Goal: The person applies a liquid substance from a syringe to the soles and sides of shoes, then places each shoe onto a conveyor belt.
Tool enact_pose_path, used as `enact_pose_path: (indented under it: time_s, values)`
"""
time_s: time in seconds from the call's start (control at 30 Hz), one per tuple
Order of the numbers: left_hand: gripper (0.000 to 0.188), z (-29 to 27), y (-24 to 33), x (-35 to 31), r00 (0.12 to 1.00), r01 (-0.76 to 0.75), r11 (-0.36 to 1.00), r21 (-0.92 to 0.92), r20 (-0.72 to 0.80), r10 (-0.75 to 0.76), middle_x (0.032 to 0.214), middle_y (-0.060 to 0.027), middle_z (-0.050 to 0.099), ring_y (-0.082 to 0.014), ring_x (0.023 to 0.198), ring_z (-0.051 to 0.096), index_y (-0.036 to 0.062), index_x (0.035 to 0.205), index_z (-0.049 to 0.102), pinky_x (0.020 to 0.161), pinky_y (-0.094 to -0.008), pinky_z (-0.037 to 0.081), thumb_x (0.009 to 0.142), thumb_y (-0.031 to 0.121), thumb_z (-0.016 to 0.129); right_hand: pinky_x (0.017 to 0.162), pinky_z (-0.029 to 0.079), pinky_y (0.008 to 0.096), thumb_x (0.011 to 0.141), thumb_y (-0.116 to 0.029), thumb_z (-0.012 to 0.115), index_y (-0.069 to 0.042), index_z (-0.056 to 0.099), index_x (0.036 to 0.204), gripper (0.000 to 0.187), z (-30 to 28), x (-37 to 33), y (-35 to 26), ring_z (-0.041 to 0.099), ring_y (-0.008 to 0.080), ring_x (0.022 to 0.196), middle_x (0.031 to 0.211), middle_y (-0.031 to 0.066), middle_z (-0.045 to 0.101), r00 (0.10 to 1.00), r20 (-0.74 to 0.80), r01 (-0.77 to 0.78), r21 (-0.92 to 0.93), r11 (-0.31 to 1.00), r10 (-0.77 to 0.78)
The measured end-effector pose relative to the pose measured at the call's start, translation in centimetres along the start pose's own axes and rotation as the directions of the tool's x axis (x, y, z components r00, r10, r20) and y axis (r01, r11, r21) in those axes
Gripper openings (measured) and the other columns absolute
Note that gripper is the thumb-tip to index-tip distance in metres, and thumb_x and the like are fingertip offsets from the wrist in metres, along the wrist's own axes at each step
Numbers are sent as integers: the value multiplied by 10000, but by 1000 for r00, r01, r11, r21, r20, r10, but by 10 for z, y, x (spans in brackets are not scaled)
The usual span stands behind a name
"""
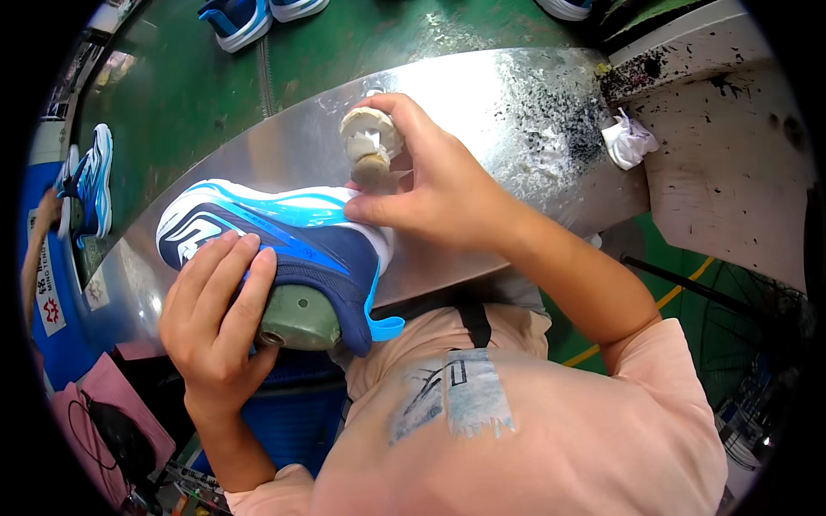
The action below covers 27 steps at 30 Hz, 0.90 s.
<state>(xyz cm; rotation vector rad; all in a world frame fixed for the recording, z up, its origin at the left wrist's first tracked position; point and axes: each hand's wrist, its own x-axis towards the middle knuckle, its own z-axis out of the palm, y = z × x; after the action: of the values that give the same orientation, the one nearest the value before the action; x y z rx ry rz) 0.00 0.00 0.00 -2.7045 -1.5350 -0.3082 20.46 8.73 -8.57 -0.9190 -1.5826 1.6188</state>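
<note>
Gripping blue shoe (314, 242) with left hand (215, 335)
Right hand (434, 185) is clutching pale lump (368, 138), probably needing the shoe still next.

Crumpled white wad (629, 142), pink fabric (110, 397); yellow floor line (582, 355)

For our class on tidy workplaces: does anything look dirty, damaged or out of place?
Yes: dark residue mottles the right of the otherwise mostly shiny metal bench, near a crumpled white wad.
</note>
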Motion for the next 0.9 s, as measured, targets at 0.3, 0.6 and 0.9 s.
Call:
enact_pose_path:
  time_s: [0.3,0.6,0.9]
  values:
    - [355,9,8,-19,994,-45,995,90,-96,54,957,-165,617,-342,925,587,-10,929,627,789,-419,486,585,32,545,645,488,273,614,-105,754,-81,364,1208,710,3,-4,-15,585,172,820,957,94,562,995,42,98,-175,980,-92]
    - [216,10,19,-18,987,-23,991,128,-157,43,922,-149,631,-323,896,602,14,893,629,787,-404,499,683,49,595,742,461,385,648,-65,686,-23,374,1131,577,-5,8,-37,564,373,874,930,222,562,925,289,349,-396,850,-245]
    - [316,15,24,-36,980,-31,986,162,-190,62,1016,-195,608,-367,972,578,-15,990,587,844,-425,460,697,102,583,685,475,288,641,-54,757,-85,371,1182,666,0,-19,-14,571,163,785,954,51,526,980,16,198,-195,961,-199]
